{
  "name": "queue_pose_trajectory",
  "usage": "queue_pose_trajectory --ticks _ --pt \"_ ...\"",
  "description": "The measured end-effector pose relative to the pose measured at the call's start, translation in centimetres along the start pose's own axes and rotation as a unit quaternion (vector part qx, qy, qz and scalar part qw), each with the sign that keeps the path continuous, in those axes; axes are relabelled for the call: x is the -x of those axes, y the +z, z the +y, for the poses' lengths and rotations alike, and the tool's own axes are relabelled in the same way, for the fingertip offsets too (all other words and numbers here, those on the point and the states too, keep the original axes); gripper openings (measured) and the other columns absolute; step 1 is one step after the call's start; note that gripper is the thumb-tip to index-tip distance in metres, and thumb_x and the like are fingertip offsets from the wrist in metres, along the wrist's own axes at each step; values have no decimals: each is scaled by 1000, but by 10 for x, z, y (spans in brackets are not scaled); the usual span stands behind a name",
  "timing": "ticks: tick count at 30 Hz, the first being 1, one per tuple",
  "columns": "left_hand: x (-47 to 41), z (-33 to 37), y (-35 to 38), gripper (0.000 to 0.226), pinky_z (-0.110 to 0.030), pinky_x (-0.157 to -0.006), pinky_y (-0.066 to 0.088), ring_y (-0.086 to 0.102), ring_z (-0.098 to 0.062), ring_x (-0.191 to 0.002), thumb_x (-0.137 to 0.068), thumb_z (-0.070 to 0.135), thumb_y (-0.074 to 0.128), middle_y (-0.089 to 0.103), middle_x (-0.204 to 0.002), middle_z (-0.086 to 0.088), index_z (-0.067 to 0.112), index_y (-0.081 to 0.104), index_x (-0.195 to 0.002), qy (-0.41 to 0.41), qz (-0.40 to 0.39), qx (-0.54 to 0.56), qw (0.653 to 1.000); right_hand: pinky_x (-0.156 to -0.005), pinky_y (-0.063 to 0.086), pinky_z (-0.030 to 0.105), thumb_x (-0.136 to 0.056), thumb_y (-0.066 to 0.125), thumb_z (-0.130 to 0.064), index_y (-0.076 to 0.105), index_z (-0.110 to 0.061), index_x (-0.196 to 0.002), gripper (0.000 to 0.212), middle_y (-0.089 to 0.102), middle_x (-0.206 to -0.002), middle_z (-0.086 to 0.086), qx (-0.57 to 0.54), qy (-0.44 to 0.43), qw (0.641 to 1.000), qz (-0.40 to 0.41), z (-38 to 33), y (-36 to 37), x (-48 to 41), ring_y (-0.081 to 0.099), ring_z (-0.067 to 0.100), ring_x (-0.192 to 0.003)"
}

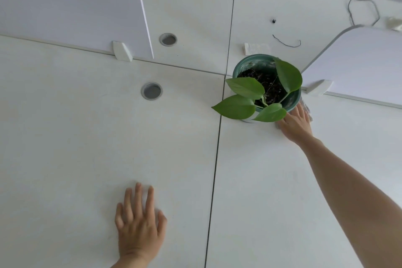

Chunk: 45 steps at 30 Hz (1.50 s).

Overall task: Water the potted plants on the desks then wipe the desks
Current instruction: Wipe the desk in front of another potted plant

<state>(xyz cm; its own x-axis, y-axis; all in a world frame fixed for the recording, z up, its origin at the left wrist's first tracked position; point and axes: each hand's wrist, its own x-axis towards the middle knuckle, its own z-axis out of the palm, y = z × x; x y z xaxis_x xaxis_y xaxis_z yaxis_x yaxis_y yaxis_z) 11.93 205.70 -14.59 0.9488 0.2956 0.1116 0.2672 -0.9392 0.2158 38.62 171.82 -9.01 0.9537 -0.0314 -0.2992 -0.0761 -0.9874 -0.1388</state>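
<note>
A green pot (292, 102) with dark soil and a few broad green leaves stands on the white desk (272, 180), near where several desk tops meet. My right hand (294, 123) is stretched out flat on the desk just right of the pot. It presses down on a pale cloth (306, 107) whose edge shows past the fingers. My left hand (139, 222) lies flat on the near left desk (87, 148), fingers spread, holding nothing.
White divider panels stand at the back left (65, 11) and back right (359, 67) on small white feet. Two round cable holes (151, 91) (168, 39) sit in the left desks. A dark thread (287, 42) and a loop of wire (363, 12) lie on the far desk.
</note>
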Motion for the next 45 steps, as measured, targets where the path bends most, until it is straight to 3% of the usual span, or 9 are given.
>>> queue_pose_trajectory --ticks 4,12,17,21,24,31,35,39,45 --pt "0 -1 3 51 -33 -113 3 31 -36 -126 -88 38 18 -6 -159 5 19 31 -134 18 31 12 999 -117 0 44 -92 25 -39 37 -26 -139 50 10 -157 7 11 -23 1000 2 1 1 -7 -3 25 -144" --pt "0 -3 8 54 -34 -113 3 13 -26 -142 -84 36 24 -5 -159 7 21 26 -136 15 45 -13 999 -111 24 53 -92 42 -30 45 -30 -133 41 26 -150 19 -14 97 994 48 -29 33 68 24 40 -136" --pt "-3 -1 4 54 -36 -114 2 1 -20 -146 -90 43 8 -7 -159 5 21 24 -137 19 8 -16 1000 -100 36 50 -74 44 -29 64 -24 -112 44 58 -125 25 17 -169 983 63 -117 81 130 42 43 -122" --pt "-2 -1 5 55 -36 -114 3 -3 -15 -146 -82 35 29 -6 -159 6 17 35 -134 26 29 -16 999 -109 28 51 -83 37 -34 47 -28 -131 50 37 -144 25 38 -223 973 34 -174 70 75 32 44 -133" --pt "-1 -2 7 60 -36 -114 4 -2 -15 -146 -71 34 38 -5 -159 5 15 43 -127 29 32 -17 999 -115 13 52 -93 34 -36 17 -31 -145 54 -1 -156 21 12 -155 988 -21 -202 52 19 -1 41 -142" --pt "-1 -1 9 53 -37 -115 4 0 -18 -147 -78 32 34 -4 -159 4 16 43 -127 21 44 -21 999 -116 -6 49 -93 30 -34 10 -36 -145 56 -10 -157 14 -33 5 999 -18 -242 31 -40 -13 34 -143" --pt "-1 -2 10 58 -38 -115 2 1 -23 -146 -75 32 38 3 -158 -4 15 40 -129 23 49 -30 998 -116 -6 47 -94 31 -29 19 -37 -144 52 -2 -158 12 -33 -93 995 -3 -237 43 -5 -7 32 -144" --pt "0 -1 9 54 -43 -108 14 31 -36 -128 -75 29 37 48 -138 -19 12 43 -125 32 41 -41 998 -115 2 48 -94 32 -34 35 -32 -139 46 14 -156 15 -21 -181 983 30 -224 64 44 5 37 -143" --pt "-3 1 2 54 -49 -98 25 33 -37 -123 -74 30 36 57 -128 -24 12 42 -124 15 5 -10 1000 -95 40 59 -80 37 -32 65 -23 -114 45 57 -129 20 -15 -202 978 41 -203 77 98 50 47 -119"
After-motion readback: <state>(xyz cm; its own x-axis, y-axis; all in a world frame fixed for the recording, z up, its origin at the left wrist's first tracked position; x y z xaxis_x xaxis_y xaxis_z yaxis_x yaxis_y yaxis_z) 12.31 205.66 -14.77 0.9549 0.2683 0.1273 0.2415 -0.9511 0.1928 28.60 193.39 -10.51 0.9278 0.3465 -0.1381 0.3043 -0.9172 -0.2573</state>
